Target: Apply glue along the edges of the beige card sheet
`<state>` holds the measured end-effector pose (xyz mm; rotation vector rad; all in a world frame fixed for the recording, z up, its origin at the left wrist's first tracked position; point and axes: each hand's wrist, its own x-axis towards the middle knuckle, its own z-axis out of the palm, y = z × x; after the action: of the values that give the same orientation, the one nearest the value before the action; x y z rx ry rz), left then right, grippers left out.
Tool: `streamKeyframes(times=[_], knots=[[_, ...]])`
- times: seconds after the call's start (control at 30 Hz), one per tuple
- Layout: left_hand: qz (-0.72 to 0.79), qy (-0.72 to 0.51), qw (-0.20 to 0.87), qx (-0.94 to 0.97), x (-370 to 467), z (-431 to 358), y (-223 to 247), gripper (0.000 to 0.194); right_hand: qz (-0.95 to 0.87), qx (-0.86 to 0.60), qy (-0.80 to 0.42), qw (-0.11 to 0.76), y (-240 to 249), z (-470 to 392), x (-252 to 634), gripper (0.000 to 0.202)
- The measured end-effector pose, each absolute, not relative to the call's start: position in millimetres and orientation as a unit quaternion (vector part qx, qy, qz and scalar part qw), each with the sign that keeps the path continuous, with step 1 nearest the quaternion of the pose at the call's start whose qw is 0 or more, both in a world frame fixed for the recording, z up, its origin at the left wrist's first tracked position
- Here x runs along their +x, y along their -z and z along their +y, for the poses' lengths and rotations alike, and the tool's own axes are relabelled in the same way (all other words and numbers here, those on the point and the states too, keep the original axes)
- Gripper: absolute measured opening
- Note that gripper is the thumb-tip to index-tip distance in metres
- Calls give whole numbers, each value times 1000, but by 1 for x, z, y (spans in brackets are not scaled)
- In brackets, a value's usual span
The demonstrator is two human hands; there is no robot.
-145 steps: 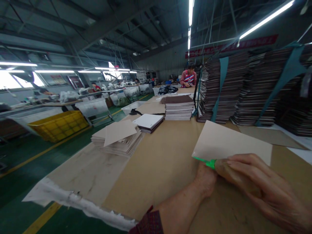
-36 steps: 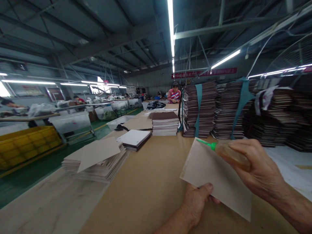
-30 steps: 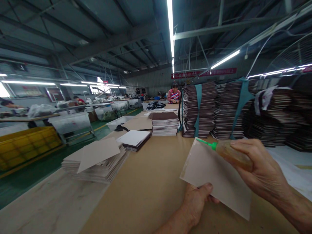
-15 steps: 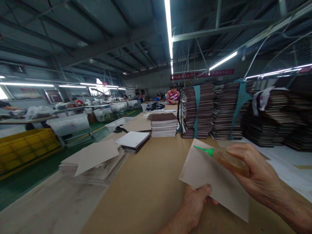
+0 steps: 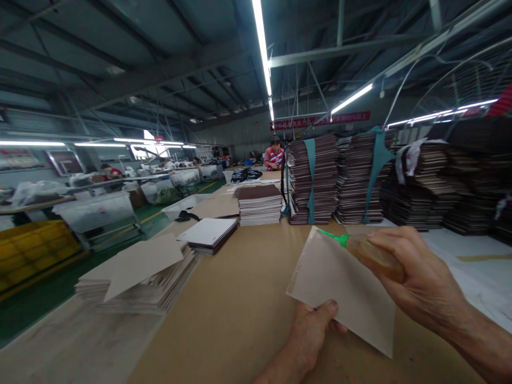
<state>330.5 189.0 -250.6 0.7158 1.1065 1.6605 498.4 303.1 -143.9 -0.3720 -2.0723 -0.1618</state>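
Left hand (image 5: 310, 333) pinches the pale card sheet (image 5: 340, 285) at its near lower edge, raised off the table (image 5: 240, 298); it looks light, thin, bendy; grip it by the edges | right hand (image 5: 412, 277) is wrapped around the glue bottle (image 5: 374, 256); its green nozzle (image 5: 332, 236) sits at the sheet's top edge

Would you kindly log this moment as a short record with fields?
Left hand: pinches the lower edge of a pale card sheet, held up off the table.
Right hand: grips a glue bottle, its green nozzle at the sheet's top edge.
Nearby: loose card stack; strapped tall stacks.
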Motion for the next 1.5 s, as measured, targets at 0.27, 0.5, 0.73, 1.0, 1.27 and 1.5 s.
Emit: streamKeyframes(times=[0.27, 0.5, 0.73, 1.0, 1.27, 1.5], knots=[[461, -680, 484, 302, 329, 189, 250, 40, -866, -175, 77, 462, 139, 297, 509, 22], [467, -673, 481, 313, 327, 189, 253, 44, -869, -205, 62, 445, 146, 295, 521, 19], [470, -665, 480, 327, 324, 189, 257, 45, -858, -206, 38, 469, 149, 293, 525, 24], [471, -672, 476, 316, 323, 187, 254, 48, -858, -221, 19, 463, 154, 286, 535, 17], [465, -673, 470, 332, 321, 186, 255, 40, -858, -244, 12, 452, 157, 285, 542, 19], [475, -651, 468, 363, 318, 184, 258, 39, -855, -218, 19, 469, 151, 281, 541, 15]])
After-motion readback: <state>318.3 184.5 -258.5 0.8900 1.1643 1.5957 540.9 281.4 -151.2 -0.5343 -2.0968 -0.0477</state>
